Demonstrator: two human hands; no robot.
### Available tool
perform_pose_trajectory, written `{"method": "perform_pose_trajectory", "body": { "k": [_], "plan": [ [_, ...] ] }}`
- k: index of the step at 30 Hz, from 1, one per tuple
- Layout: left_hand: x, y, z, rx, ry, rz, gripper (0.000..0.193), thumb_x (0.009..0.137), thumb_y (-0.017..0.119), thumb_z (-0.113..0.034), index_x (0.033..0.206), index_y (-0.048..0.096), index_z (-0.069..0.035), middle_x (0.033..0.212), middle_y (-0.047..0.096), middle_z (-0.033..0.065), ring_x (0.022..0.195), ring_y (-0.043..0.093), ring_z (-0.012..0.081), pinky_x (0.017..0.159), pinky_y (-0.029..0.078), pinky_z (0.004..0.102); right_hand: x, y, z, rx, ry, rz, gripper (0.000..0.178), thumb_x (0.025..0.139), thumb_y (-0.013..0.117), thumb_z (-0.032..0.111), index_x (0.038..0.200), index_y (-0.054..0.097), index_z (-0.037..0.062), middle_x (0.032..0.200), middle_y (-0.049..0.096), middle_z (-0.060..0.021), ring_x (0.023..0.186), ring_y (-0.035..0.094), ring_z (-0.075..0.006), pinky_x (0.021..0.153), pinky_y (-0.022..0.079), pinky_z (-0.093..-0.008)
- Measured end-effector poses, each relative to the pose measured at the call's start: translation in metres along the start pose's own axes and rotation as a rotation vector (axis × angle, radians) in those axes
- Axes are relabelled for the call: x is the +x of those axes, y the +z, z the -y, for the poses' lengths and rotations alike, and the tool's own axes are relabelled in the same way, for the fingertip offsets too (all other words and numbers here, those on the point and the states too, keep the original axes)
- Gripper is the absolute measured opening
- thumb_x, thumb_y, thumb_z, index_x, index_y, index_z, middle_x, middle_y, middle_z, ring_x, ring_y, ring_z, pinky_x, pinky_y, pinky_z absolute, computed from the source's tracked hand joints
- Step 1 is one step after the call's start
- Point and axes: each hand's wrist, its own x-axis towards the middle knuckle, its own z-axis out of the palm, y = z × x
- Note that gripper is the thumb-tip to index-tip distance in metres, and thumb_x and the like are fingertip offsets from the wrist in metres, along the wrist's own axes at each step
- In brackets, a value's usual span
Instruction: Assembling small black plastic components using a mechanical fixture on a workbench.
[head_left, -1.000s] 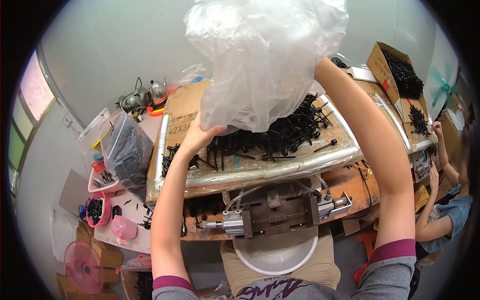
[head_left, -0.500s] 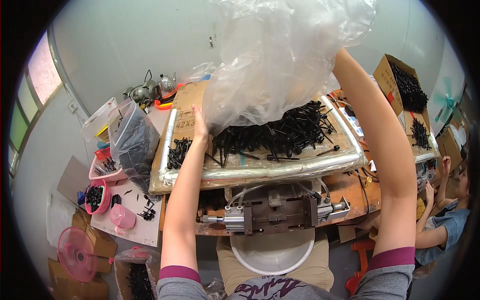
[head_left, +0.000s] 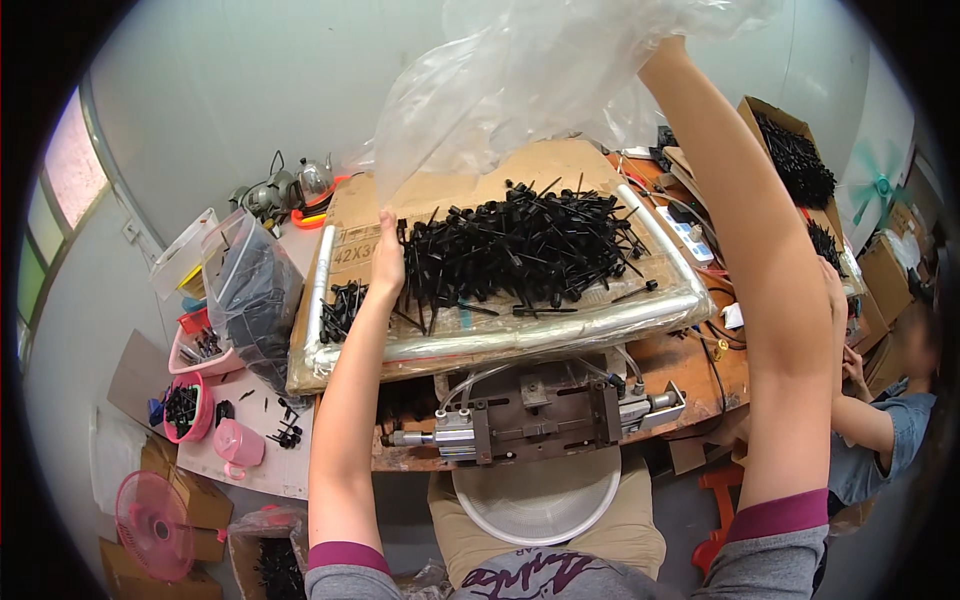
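Note:
A large clear plastic bag [head_left: 500, 95] hangs above the tray, its lower left corner drawn down to my left hand [head_left: 388, 258]. That hand is closed on the bag's edge, just left of a heap of thin black plastic parts [head_left: 525, 245]. My right hand [head_left: 664, 50] is raised high at the far side, closed on the upper part of the bag; its fingers are mostly hidden in the film. The black parts lie on a cardboard-lined tray [head_left: 500, 338] with a silvery padded rim. A smaller clump of them [head_left: 345, 308] sits left of my left forearm.
Below the tray is a metal clamping fixture [head_left: 540, 420] with cylinders, and a white mesh bowl [head_left: 540, 500] rests on my lap. Pink baskets [head_left: 190, 408] and a pink cup [head_left: 238, 443] stand at left. A co-worker's arm [head_left: 862, 425] shows at right, near boxes [head_left: 795, 150] of black parts.
The bag has lifted up and away from the heap, uncovering more black parts and cardboard. My right hand has risen; my left hand stays beside the heap.

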Motion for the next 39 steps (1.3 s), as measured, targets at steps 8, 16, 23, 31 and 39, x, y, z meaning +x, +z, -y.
{"method": "perform_pose_trajectory", "body": {
  "k": [8,16,23,31,39],
  "plan": [
    [-0.017,0.007,-0.016,0.597,0.148,-0.093,0.081,0.098,0.024,-0.063,0.151,0.023,-0.002,0.154,0.024,0.0268,0.145,0.018,0.0394,0.116,0.015,0.0468,-0.006,-0.029,0.009,-0.05,0.037,-0.013,0.058,0.075,0.072,0.027,0.124,0.052,0.0032,0.119,0.055,-0.0176,0.113,0.049,-0.0307,0.1,0.038,-0.0431],
    [-0.041,0.059,-0.106,-0.284,0.582,-0.418,0.086,0.088,0.059,-0.06,0.143,0.034,0.0,0.138,0.044,0.0215,0.128,0.043,0.0317,0.107,0.032,0.0422,-0.032,-0.025,0.01,-0.003,-0.012,-0.071,0.063,0.074,0.074,0.029,0.127,0.05,0.0034,0.122,0.053,-0.0182,0.116,0.047,-0.0313,0.102,0.036,-0.0436],
    [-0.022,0.05,-0.115,0.125,0.397,-0.332,0.083,0.088,0.06,-0.058,0.141,0.035,0.0,0.136,0.045,0.0208,0.126,0.044,0.0309,0.105,0.032,0.0418,-0.068,-0.018,0.062,0.048,-0.204,-0.081,0.068,0.073,0.075,0.031,0.129,0.048,0.0035,0.125,0.051,-0.0186,0.119,0.046,-0.0318,0.103,0.035,-0.044],
    [-0.071,0.033,-0.125,0.247,0.392,-0.242,0.08,0.087,0.06,-0.056,0.139,0.037,0.0,0.133,0.046,0.0199,0.124,0.045,0.0299,0.103,0.033,0.0412,-0.152,0.007,0.143,0.228,-0.497,0.0,0.073,0.072,0.076,0.033,0.132,0.046,0.0036,0.128,0.049,-0.0192,0.123,0.044,-0.0324,0.105,0.034,-0.0445],
    [-0.167,0.071,-0.136,0.182,0.376,-0.027,0.076,0.087,0.061,-0.054,0.137,0.038,0.0,0.13,0.047,0.019,0.121,0.045,0.0289,0.101,0.034,0.0407,-0.239,-0.019,0.172,0.473,-0.603,-0.003,0.079,0.071,0.077,0.036,0.135,0.044,0.0037,0.131,0.047,-0.0197,0.126,0.042,-0.033,0.107,0.032,-0.0451]
  ]
}}
